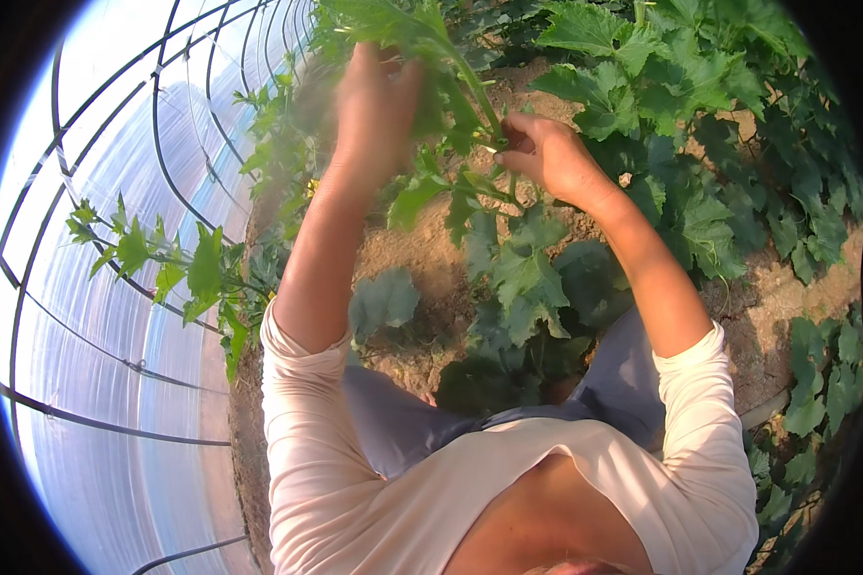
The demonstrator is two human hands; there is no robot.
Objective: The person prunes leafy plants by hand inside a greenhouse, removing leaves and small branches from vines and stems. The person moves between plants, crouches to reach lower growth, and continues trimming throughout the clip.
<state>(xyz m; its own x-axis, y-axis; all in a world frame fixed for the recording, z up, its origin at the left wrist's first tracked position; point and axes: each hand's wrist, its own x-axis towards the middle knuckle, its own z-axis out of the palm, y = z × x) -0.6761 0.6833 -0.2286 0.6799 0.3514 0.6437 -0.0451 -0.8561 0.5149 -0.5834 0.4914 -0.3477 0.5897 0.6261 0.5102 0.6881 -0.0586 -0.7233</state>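
Note:
A leafy vine, which looks like a melon or cucumber plant, rises in front of me with its thick green stem point(478, 90) slanting to the upper left. Thumb and fingers of my right hand point(555, 159) pinch that stem low down, at a joint with small side shoots. My left hand point(380, 97) is raised higher, beside the upper leaves point(388, 21). Motion blurs it, and whether its fingers hold anything cannot be made out. Below the pinched joint hang broad lobed leaves point(525, 277) of the plants between my knees.
Clear plastic sheeting point(108, 309) on dark hoops point(154, 122) curves along the left. Another leafy shoot point(158, 259) leans towards it. Dense vines point(690, 86) cover the right side. Dry brown soil point(417, 248) shows between the plants, and a pale pipe point(766, 410) lies at lower right.

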